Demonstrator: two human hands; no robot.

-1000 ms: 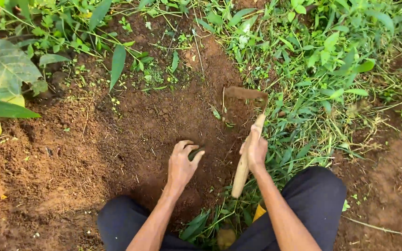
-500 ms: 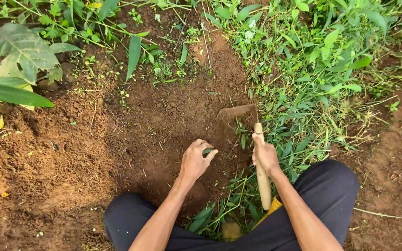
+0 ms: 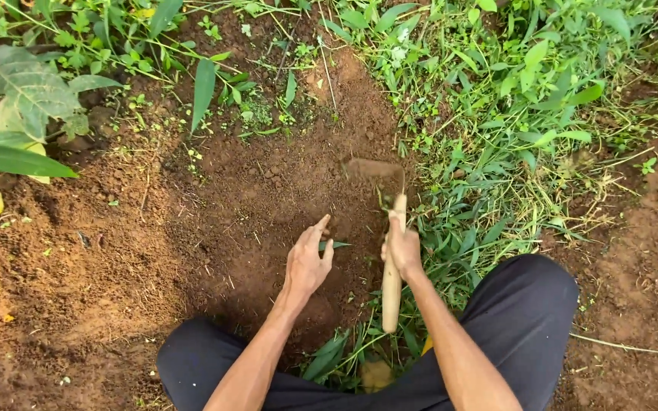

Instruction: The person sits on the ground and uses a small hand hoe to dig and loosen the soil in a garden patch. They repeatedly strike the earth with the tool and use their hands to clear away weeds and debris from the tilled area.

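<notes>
Since the earlier frame the hand hoe (image 3: pixel 387 228) has been swung left; its soil-caked blade (image 3: pixel 375 171) now sits over bare earth, wooden handle nearly upright. It is gripped closed by the right hand (image 3: pixel 403 247). The left hand (image 3: pixel 308 262) has been opened, fingers extended, a green leaf scrap (image 3: pixel 333 245) just beside them. Grass (image 3: pixel 512 137) crowds the right edge; a broad leaf (image 3: pixel 20 84) lies far left.
</notes>
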